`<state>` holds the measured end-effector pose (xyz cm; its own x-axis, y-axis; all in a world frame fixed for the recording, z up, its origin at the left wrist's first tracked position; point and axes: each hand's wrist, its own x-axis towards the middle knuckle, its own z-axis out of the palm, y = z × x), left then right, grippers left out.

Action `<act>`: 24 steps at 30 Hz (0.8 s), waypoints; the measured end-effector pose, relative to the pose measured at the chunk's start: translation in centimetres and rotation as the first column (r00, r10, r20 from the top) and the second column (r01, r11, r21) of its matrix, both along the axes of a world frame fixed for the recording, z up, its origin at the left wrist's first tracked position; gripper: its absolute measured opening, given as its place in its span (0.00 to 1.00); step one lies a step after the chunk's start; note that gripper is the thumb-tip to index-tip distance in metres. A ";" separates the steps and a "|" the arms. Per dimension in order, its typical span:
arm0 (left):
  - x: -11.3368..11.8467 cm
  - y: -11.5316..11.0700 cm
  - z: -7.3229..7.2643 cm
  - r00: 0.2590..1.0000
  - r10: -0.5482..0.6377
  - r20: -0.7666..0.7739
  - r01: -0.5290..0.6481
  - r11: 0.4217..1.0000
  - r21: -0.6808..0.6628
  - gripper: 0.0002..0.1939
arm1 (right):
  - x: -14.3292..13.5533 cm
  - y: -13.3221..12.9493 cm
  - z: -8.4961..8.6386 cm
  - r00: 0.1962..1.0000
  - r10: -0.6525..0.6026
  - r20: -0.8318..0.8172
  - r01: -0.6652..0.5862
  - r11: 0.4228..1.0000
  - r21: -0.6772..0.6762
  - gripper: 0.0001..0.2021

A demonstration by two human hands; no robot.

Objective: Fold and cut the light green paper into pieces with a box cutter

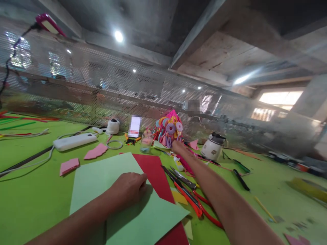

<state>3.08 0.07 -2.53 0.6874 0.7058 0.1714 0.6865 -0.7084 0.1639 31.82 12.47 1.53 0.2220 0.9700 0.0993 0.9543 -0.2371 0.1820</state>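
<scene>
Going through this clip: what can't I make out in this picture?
All in the head view:
- Right hand: fingertips hidden by the hand itself; any grip is unclear.
- Left hand: most fingers hidden beneath its back.
- Red paper: its extent is covered by the pale green paper.
- Upright screen: pixelated, unreadable.
- Pink scrap at lower right: cut off by the bottom edge.

A green-topped table [30, 207] is backed by a perforated screen [145, 85], through which bright windows [21, 52] are seen at left. The grey ceiling [145, 23] is crossed by heavy beams [195, 35] and lit by a round light [119, 36]; the far right is brightened by a wide opening [281, 97].
</scene>
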 end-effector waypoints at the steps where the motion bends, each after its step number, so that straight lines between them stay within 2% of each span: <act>1: 0.0 0.0 0.0 1.000 -0.001 -0.001 0.001 1.000 -0.008 0.10 | -0.4 -0.4 0.0 1.000 0.008 -0.013 -0.008 1.000 0.005 0.16; 5: 0.0 0.3 -0.1 1.000 -0.011 0.009 0.011 0.999 -0.033 0.09 | -2.0 -3.1 -0.3 0.993 0.093 -0.071 -0.086 0.991 0.106 0.15; 9: -0.2 0.4 0.0 0.999 -0.007 0.036 0.008 0.999 -0.049 0.09 | -3.9 -7.2 -0.5 0.959 0.252 -0.132 -0.207 0.937 0.282 0.09; 13: -0.4 0.4 0.0 0.996 0.004 0.089 0.004 0.996 -0.087 0.09 | -6.7 -12.1 -0.7 0.874 0.459 -0.162 -0.363 0.836 0.411 0.13; 16: -0.6 0.6 -0.3 0.991 0.029 0.133 -0.015 0.995 -0.102 0.12 | -9.0 -15.6 -1.4 0.769 0.614 -0.177 -0.501 0.752 0.429 0.11; 17: -0.6 0.8 -0.4 0.988 0.023 0.151 -0.007 0.994 -0.110 0.13 | -9.6 -16.6 -1.8 0.715 0.677 -0.172 -0.562 0.704 0.434 0.10; 19: -0.8 1.3 -0.7 0.982 -0.013 0.189 0.040 0.989 -0.139 0.12 | -10.8 -18.1 -2.7 0.569 0.814 -0.120 -0.713 0.560 0.422 0.10; 20: -0.9 1.6 -0.8 0.978 -0.033 0.208 0.066 0.986 -0.155 0.12 | -11.2 -18.6 -3.2 0.532 0.842 -0.087 -0.754 0.518 0.405 0.10; 21: -0.9 1.8 -0.8 0.973 -0.050 0.225 0.089 0.982 -0.169 0.12 | -11.5 -18.9 -3.6 0.514 0.856 -0.056 -0.780 0.494 0.384 0.11; 24: -1.2 2.3 -1.0 0.961 -0.061 0.269 0.117 0.974 -0.195 0.14 | -11.8 -19.3 -4.4 0.550 0.835 0.008 -0.788 0.516 0.336 0.12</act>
